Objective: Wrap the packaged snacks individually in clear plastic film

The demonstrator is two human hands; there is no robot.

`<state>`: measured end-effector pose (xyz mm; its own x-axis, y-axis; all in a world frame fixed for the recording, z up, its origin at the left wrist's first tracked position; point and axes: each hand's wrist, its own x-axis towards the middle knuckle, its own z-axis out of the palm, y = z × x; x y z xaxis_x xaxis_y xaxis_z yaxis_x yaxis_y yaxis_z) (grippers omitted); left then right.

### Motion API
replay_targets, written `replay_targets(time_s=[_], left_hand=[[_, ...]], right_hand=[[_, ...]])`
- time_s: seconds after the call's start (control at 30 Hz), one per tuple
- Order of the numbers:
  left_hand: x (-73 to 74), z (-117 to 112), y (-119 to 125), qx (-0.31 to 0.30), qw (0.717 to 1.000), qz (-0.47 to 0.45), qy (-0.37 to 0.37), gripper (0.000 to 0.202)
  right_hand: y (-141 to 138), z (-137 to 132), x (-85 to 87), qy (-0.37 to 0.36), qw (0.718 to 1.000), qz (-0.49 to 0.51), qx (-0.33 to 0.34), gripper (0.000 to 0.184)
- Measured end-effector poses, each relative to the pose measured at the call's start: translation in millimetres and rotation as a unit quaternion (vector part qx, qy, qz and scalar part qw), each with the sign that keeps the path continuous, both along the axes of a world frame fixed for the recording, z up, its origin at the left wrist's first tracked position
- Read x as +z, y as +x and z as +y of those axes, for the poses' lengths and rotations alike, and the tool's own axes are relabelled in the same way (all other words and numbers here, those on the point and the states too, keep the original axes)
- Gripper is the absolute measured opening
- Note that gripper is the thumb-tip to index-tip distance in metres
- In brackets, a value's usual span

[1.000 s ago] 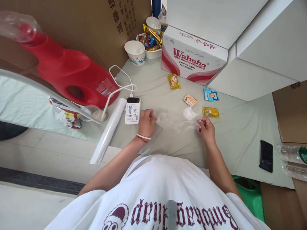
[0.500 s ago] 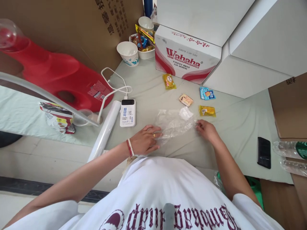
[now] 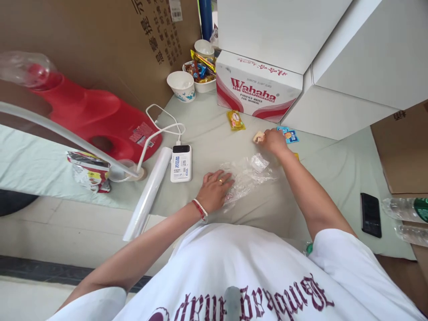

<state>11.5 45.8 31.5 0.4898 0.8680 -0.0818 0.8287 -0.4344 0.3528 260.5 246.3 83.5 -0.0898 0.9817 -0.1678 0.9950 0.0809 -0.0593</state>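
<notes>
While the spread left hand [image 3: 214,191] steadies the clear plastic [image 3: 242,180] at eight o'clock, the right hand [image 3: 274,140], pinching the beige packet [image 3: 258,137], should grip lightly.

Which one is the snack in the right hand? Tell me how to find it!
Look for the big red-and-white box marked Wahaha. In front of it, the right hand holds the small snack. It's beige, unlike the yellow packet on its left and the blue packets on its right.
</notes>
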Motion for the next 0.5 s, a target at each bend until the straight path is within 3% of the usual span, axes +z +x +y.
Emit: replay_targets(time_s=[0.07,0.13,0.23,0.3,0.37,0.5], left_hand=[[-1.4,-5.2,4.3,-0.026,1.0,0.009,0.001,0.059],[-2.3,-8.2,7.9,-0.041,0.999,0.025,-0.012,0.073],[-2.1,-5.7,7.6,-0.048,0.998,0.037,-0.036,0.083],[-0.6,-0.7,0.8,-0.05,0.997,0.039,-0.052,0.081],[1.0,5.0,-10.7,-0.05,0.996,0.041,-0.063,0.08],[0.7,15.0,-33.7,-0.063,0.993,0.038,-0.091,0.09]], right_hand=[[-5.0,-17.2,12.9,0.092,0.993,0.069,0.017,0.044],[-17.1,-41.7,23.6,0.089,0.973,0.175,0.121,0.042],[-33.3,-85.8,25.8,-0.096,0.891,0.292,0.334,0.039],[-27.2,-114.6,20.7,-0.198,0.843,0.306,0.396,0.041],[-2.4,-139.8,17.0,-0.243,0.843,0.29,0.384,0.046],[74.1,-173.4,26.1,-0.301,0.889,0.178,0.294,0.029]])
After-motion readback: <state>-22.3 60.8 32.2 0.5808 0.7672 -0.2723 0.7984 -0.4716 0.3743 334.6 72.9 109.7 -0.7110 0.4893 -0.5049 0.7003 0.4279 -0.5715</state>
